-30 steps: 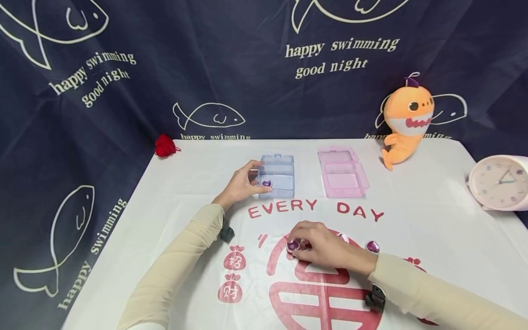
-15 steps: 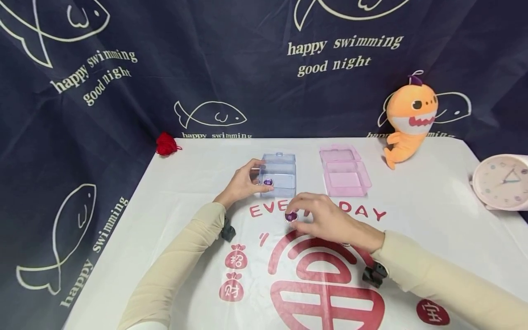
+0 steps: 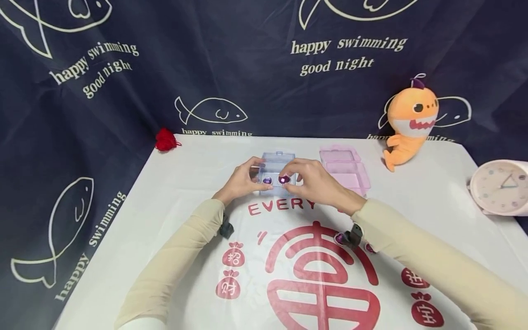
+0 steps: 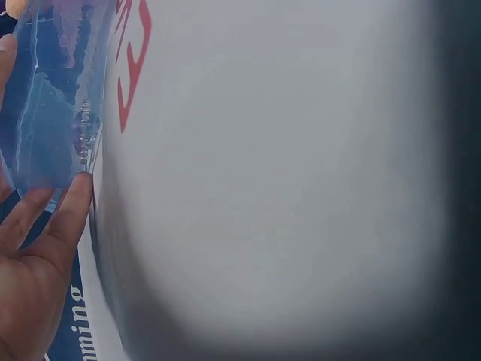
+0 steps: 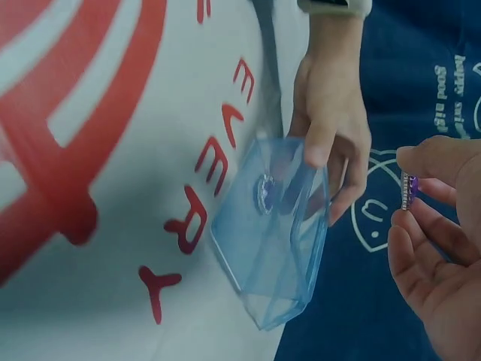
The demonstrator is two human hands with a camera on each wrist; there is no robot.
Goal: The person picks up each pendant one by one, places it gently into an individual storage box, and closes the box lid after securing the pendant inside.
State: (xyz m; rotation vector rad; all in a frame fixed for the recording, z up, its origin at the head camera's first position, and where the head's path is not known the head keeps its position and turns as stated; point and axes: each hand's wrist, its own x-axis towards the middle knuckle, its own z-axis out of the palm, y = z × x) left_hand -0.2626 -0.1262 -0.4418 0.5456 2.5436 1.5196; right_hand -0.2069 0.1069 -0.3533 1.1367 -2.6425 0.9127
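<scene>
My left hand [image 3: 239,184] grips the left side of a clear blue plastic box [image 3: 277,157], whose lid stands open at the back. A purple gem [image 3: 267,180] with a beaded silver edge lies inside, near the left thumb; the right wrist view also shows this gem through the box wall. Over the box, my right hand [image 3: 321,184] pinches another purple gem [image 5: 410,191] between thumb and fingers. That gem is apart from the box [image 5: 263,248] in the right wrist view. The left wrist view shows left fingertips touching the box's end.
An open pink box [image 3: 363,176] stands right of the blue one, partly behind my right hand. Two purple gems [image 3: 340,238] lie by my right wrist. A pink clock [image 3: 501,187], an orange plush toy [image 3: 412,117] and red yarn [image 3: 166,140] sit around the table edges.
My right hand has lifted a purple gem from the table and carried it forward and slightly left, over the blue box. My left hand has stayed on the box.
</scene>
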